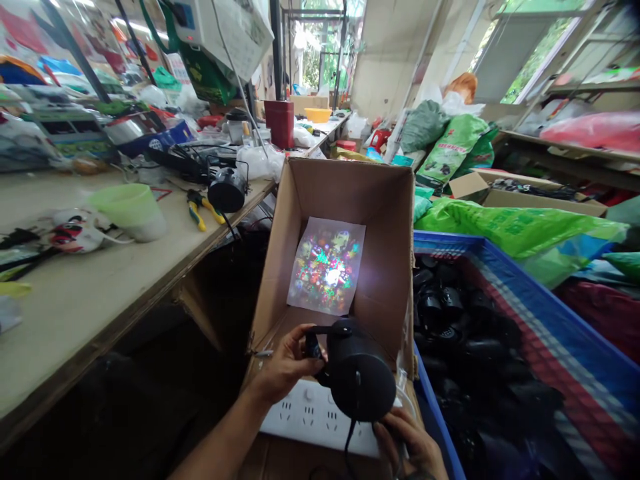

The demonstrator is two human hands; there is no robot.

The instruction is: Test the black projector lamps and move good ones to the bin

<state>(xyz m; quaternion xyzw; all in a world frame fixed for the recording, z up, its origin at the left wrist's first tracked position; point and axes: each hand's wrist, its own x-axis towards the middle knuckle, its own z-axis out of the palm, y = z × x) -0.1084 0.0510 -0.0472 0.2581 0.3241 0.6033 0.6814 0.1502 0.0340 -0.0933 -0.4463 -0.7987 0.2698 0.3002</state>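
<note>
A round black projector lamp (pixel 363 380) is held over the front of an open cardboard box (pixel 350 183), its back towards me. My left hand (pixel 287 363) is closed around the lamp's bracket on the left side. Coloured light spots fall on a white sheet of paper (pixel 303 280) inside the box. Below the lamp lies a white power strip (pixel 295 413). My right hand (pixel 413 443) is at the strip's right end, just under the lamp, fingers bent together; what they grip is hidden. A black cable (pixel 350 437) hangs from the lamp.
To the right, a blue-rimmed bin (pixel 450 237) holds many black lamp housings (pixel 450 300). On the left workbench (pixel 125 273) are pliers (pixel 200 210), another black lamp (pixel 227 190) and a pale green cup (pixel 130 210). Green bags (pixel 500 220) lie behind the bin.
</note>
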